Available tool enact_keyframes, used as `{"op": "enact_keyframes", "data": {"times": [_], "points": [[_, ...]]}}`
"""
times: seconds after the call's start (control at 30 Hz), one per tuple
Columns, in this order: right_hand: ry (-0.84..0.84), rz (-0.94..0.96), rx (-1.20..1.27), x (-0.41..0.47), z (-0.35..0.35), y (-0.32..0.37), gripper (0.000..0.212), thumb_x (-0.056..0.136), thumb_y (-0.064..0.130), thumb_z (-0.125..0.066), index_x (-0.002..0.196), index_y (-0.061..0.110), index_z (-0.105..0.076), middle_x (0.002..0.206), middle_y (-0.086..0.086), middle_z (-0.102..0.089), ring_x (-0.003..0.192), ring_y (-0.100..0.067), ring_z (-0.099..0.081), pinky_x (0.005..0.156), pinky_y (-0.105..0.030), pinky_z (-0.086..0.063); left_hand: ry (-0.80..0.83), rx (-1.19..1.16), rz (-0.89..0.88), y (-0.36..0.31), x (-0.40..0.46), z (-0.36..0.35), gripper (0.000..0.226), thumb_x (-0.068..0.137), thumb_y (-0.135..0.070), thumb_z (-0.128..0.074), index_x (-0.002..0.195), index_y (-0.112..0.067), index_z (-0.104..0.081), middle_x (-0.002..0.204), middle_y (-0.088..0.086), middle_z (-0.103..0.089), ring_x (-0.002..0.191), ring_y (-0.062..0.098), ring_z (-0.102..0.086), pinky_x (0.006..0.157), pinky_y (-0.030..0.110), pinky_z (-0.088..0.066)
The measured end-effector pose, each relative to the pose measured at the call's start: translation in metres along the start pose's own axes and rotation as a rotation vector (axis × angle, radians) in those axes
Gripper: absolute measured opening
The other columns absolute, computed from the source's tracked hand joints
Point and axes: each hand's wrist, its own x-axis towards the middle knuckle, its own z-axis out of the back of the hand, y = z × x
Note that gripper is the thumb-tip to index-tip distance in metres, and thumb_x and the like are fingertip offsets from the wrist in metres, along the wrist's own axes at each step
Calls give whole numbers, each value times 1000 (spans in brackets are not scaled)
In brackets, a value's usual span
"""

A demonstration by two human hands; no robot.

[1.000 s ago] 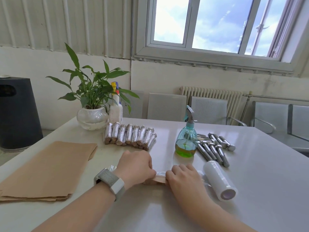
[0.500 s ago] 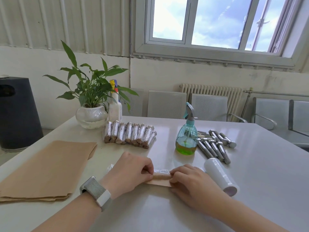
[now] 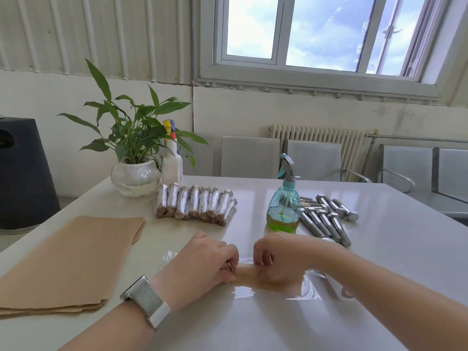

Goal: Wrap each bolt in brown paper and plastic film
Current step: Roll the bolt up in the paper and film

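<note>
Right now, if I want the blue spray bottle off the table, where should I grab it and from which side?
Probably grip the spray bottle at its narrow neck under the trigger, coming from the near left: it stands upright, and the bare bolts crowd its right.

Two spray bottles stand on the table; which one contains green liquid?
The teal spray bottle beside the bare bolts. The white spray bottle by the plant is opaque.

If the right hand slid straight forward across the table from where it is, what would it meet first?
Most likely the spray bottle, standing right beyond the right hand that grips the paper-wrapped bolt; depth is hard to judge.
</note>
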Motion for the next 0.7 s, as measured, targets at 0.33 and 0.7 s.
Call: {"op": "enact_keyframes", "data": {"times": [0.33, 0.7], "points": [[-19, 38, -127, 5, 13, 13, 26, 71, 30, -67, 89, 27, -49, 80, 12, -48, 69, -5, -44, 55, -23, -36, -44, -137, 85, 5, -8, 4, 28, 79, -51, -70, 86, -36, -48, 81, -24, -53, 75, -12, -43, 88, 18, -30], [-268, 70, -421, -1, -12, 20, 20, 83, 22, -51, 97, 14, -39, 86, -5, -59, 65, -28, -51, 54, -34, -37, -223, 23, 49, -8, -6, -7, 31, 50, -19, -78, 71, -23, -55, 61, -14, -56, 55, 9, -51, 71, 26, -34]]}}
